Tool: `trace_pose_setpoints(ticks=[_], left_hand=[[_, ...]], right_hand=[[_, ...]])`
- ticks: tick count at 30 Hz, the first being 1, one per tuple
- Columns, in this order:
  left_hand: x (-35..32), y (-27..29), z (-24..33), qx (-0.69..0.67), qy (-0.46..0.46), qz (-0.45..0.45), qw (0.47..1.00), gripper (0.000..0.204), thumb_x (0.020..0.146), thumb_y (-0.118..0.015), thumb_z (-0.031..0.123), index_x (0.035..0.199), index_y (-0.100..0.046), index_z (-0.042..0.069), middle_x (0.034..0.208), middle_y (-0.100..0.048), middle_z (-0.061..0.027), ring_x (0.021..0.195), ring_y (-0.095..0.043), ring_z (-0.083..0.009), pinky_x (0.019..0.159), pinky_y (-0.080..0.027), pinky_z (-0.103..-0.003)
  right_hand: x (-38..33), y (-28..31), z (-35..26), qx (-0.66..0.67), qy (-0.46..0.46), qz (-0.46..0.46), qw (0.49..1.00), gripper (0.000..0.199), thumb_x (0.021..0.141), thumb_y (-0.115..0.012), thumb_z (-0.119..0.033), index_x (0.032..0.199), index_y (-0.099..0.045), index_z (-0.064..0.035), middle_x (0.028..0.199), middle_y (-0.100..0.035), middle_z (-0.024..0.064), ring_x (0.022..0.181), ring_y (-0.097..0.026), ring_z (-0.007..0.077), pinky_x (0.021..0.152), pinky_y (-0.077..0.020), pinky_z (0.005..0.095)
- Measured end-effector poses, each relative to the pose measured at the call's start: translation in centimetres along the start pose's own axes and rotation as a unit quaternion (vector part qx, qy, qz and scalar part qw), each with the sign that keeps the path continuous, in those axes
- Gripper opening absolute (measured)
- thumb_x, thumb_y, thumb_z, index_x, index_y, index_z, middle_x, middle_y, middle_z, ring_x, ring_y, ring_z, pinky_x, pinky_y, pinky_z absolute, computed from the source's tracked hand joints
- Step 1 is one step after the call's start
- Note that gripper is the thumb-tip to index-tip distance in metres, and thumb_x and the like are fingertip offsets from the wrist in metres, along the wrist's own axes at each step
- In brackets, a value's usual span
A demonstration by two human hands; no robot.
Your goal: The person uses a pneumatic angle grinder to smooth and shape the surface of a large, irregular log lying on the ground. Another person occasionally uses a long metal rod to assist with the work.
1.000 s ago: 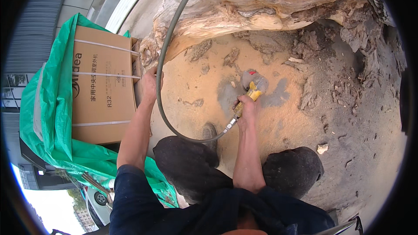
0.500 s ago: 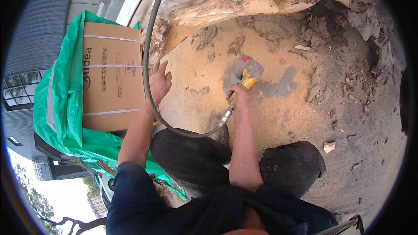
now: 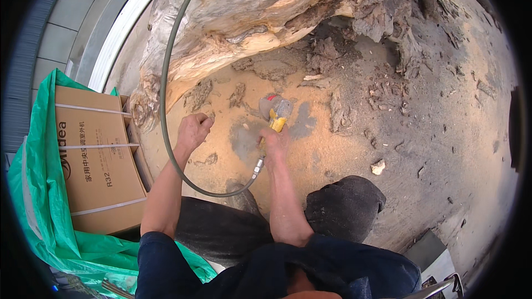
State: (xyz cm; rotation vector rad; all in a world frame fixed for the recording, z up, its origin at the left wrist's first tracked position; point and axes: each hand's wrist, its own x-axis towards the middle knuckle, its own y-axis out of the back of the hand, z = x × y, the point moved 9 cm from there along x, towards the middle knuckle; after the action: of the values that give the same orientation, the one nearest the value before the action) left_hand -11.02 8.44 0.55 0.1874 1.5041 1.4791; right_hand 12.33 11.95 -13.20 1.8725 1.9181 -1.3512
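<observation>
The yellow power tool (image 3: pixel 277 124), from which all clock directions are read, sits near the centre of the view, over ground (image 3: pixel 310 166) dusted with tan powder. The right hand (image 3: pixel 276 144) wraps closely around its body from 6 o'clock. Its rounded grey head (image 3: pixel 268 107), marked with red, points toward 12 o'clock. A metal coupling (image 3: pixel 257 167) at 7 o'clock joins the tool to a dark hose (image 3: pixel 164 94), which loops past the left forearm (image 3: pixel 163 199) and climbs toward 11 o'clock. The left hand (image 3: pixel 193 133) is raised at 9 o'clock, apart from the tool, its fingers bent inward; how far they close, and whether they pinch something small, cannot be told at this scale. Bare grey patches of ground show at 3 and 8 o'clock. A large weathered log (image 3: pixel 233 22) spans the region about 11 o'clock. A strapped cardboard box (image 3: pixel 100 155), partly wrapped in green sheeting (image 3: pixel 50 199), stands between 8 and 9 o'clock. A pale wood chip (image 3: pixel 378 167) lies at 4 o'clock.
</observation>
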Motion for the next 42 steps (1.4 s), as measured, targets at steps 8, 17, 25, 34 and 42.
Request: trace_pose_setpoints(ticks=[8,17,25,34,42], left_hand=[[-2.9,-9.4,6.7,-0.502,-0.083,-0.132,0.851,0.063,0.095,-0.070,0.050,0.130,-0.058,0.000,0.121,-0.066,-0.0139,0.100,-0.068,-0.0252,0.085,-0.055,-0.039],[-4.1,-10.5,15.4,-0.739,-0.092,-0.226,0.628,0.063,0.097,-0.067,0.047,0.139,-0.052,0.002,0.134,-0.059,-0.0125,0.126,-0.057,-0.0259,0.105,-0.046,-0.046],[-6.1,-10.4,19.8,-0.729,-0.117,-0.239,0.631,0.057,0.104,-0.050,0.052,0.140,-0.050,0.008,0.135,-0.060,-0.0114,0.121,-0.061,-0.0272,0.100,-0.053,-0.050],[-7.8,-13.2,23.0,-0.643,-0.228,-0.229,0.695,0.063,0.105,-0.053,0.049,0.139,-0.048,-0.004,0.132,-0.060,-0.0136,0.121,-0.061,-0.0230,0.101,-0.052,-0.040],[-6.1,-13.9,26.9,-0.654,-0.237,-0.189,0.693,0.063,0.101,-0.065,0.039,0.142,-0.045,-0.004,0.133,-0.057,-0.0136,0.120,-0.058,-0.0210,0.098,-0.050,-0.037]], right_hand=[[-2.8,-2.2,-3.9,-0.197,0.141,0.008,0.970,0.036,0.079,-0.067,-0.010,0.112,-0.058,0.0016,0.084,-0.068,0.0143,0.072,-0.068,0.0275,0.062,-0.0517,0.0416],[-4.6,-6.3,-13.5,-0.542,0.291,0.002,0.788,0.039,0.088,-0.062,-0.027,0.119,-0.062,-0.0035,0.097,-0.070,0.0287,0.094,-0.068,0.0480,0.076,-0.0529,0.0546],[-6.0,-8.0,-18.9,-0.705,0.268,-0.140,0.642,0.036,0.089,-0.061,-0.027,0.112,-0.066,-0.0005,0.102,-0.072,0.0256,0.100,-0.067,0.0453,0.084,-0.0531,0.0516],[-6.6,-0.7,-20.0,-0.616,0.298,-0.117,0.720,0.044,0.087,-0.070,-0.029,0.118,-0.061,0.0015,0.100,-0.071,0.0265,0.097,-0.070,0.0439,0.083,-0.0539,0.0484],[-3.4,3.3,-21.9,-0.471,0.287,-0.054,0.833,0.040,0.088,-0.068,-0.026,0.120,-0.059,-0.0023,0.098,-0.071,0.0273,0.097,-0.069,0.0472,0.077,-0.0539,0.0506]])
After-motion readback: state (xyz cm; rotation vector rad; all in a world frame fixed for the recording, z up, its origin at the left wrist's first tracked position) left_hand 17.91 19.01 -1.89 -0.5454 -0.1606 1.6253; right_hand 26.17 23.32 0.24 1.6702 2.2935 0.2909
